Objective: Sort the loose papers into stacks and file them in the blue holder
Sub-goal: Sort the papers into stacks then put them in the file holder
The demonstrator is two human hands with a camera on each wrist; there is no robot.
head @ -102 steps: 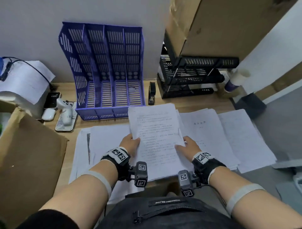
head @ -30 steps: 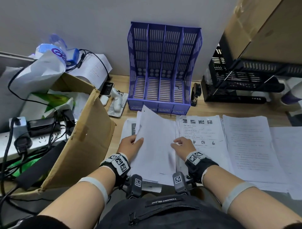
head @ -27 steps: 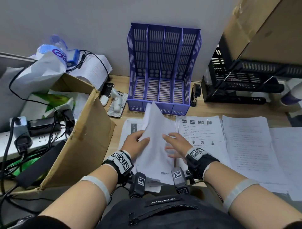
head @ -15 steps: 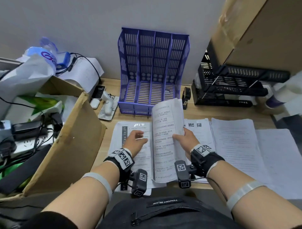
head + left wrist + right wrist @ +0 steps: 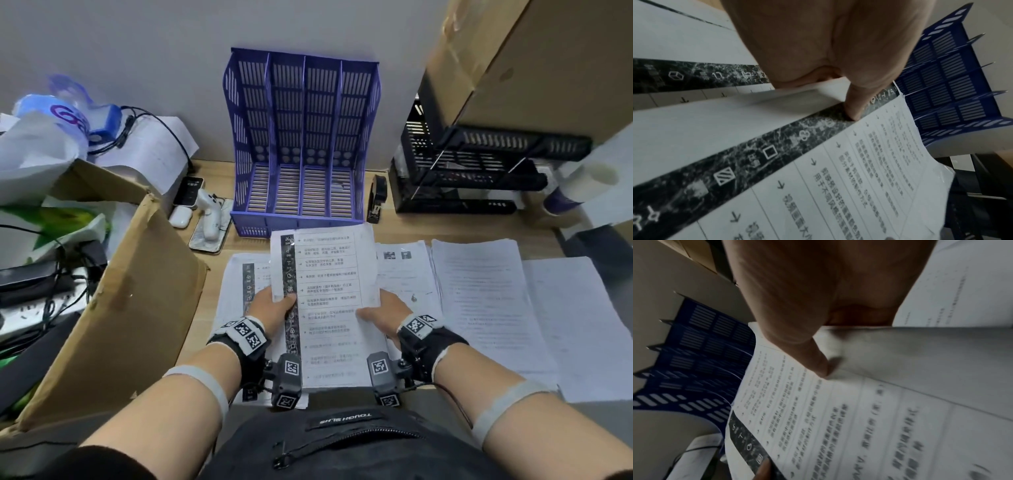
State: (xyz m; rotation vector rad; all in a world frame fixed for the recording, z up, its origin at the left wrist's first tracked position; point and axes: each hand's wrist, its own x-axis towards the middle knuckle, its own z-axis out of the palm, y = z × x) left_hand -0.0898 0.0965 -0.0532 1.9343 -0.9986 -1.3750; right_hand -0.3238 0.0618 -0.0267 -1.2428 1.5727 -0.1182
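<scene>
Between my two hands, raised off the desk, is the sheaf: left hand pinches its left edge, right hand its right. Only the wrist views show each thumb pressed on the printed face. Only the head view shows the stacks lying under and right of the grip, and the holder just beyond it.

— What fills the left wrist camera?

— The left hand, thumb pressed onto a dark printed strip along the edge of the held sheet.

— Any other paper?

— 1 more sheet lies beneath, with a matching dark strip.

— And behind?

— The blue holder, slotted dividers showing, just past the sheet's far corner.
</scene>
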